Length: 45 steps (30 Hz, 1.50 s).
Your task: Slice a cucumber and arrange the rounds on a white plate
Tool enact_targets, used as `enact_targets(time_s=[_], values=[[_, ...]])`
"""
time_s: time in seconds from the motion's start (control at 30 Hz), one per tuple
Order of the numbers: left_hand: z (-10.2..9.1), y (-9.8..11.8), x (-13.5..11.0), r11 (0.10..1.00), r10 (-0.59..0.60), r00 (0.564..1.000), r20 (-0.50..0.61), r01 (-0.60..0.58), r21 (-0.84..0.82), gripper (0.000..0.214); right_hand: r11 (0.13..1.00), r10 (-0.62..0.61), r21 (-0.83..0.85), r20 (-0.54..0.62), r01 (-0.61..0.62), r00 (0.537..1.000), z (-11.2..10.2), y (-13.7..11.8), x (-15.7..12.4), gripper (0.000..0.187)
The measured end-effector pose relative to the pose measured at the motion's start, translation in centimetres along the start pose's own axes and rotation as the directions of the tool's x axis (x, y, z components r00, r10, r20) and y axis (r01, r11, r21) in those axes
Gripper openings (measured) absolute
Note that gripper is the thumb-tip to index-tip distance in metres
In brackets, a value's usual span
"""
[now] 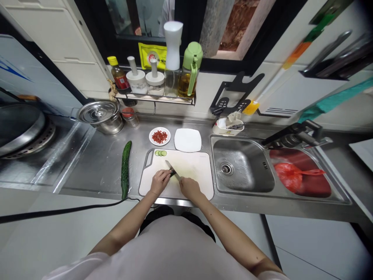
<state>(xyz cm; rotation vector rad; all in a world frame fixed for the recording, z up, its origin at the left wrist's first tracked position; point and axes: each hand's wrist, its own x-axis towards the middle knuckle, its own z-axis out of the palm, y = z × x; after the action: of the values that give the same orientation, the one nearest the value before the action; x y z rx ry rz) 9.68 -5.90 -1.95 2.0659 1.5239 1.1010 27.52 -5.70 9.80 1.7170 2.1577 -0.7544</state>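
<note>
A white cutting board (pixel 195 167) lies on the steel counter in front of me. My right hand (pixel 189 188) is closed round the handle of a knife (pixel 171 168) whose blade points away over the board. My left hand (pixel 159 181) rests on the board beside the blade, fingers curled over something small that I cannot make out. A few cucumber slices (pixel 161 153) sit at the board's far left corner. A whole cucumber (pixel 125 169) lies on the counter left of the board.
Behind the board are a small plate of red chillies (pixel 159 136) and a bare white plate (pixel 187 140). A double sink (pixel 243 167) is to the right, with a red bag (pixel 293 175) in its far basin. A lidded pot (pixel 100 115) and a stove (pixel 23 132) are at left.
</note>
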Motion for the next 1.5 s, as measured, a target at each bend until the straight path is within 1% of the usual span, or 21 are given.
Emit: enact_targets(time_s=[0.3,0.57,0.83,1.07,1.3,1.5], values=[[0.0,-0.1,0.0,0.999,0.046,0.999,-0.024,-0.046,-0.009,0.024,1.0,-0.018,0.013,-0.004,0.018,1.0,-0.2,-0.8,1.5,0.031],[-0.2,0.2,0.1,0.999,0.037,0.999,-0.028,-0.037,-0.004,0.024,1.0,0.008,-0.012,0.019,-0.007,1.0,0.4,-0.2,0.5,0.029],[-0.1,0.1,0.1,0.999,0.054,0.998,-0.032,-0.054,0.0,0.024,1.0,-0.001,-0.011,0.007,0.001,1.0,0.3,-1.2,1.9,0.03],[-0.2,0.3,0.1,0.999,0.041,0.999,-0.033,-0.041,-0.003,0.024,1.0,0.011,-0.014,-0.016,-0.011,1.0,0.9,-0.6,0.9,0.03],[-0.2,0.3,0.1,0.999,0.039,0.999,-0.033,-0.039,-0.008,0.024,1.0,0.008,-0.013,-0.018,-0.008,1.0,0.9,-1.2,2.0,0.029],[-0.1,0.0,0.0,0.999,0.033,0.999,-0.027,-0.033,-0.002,0.024,1.0,0.013,-0.013,-0.022,-0.014,1.0,1.4,-0.9,1.6,0.028]])
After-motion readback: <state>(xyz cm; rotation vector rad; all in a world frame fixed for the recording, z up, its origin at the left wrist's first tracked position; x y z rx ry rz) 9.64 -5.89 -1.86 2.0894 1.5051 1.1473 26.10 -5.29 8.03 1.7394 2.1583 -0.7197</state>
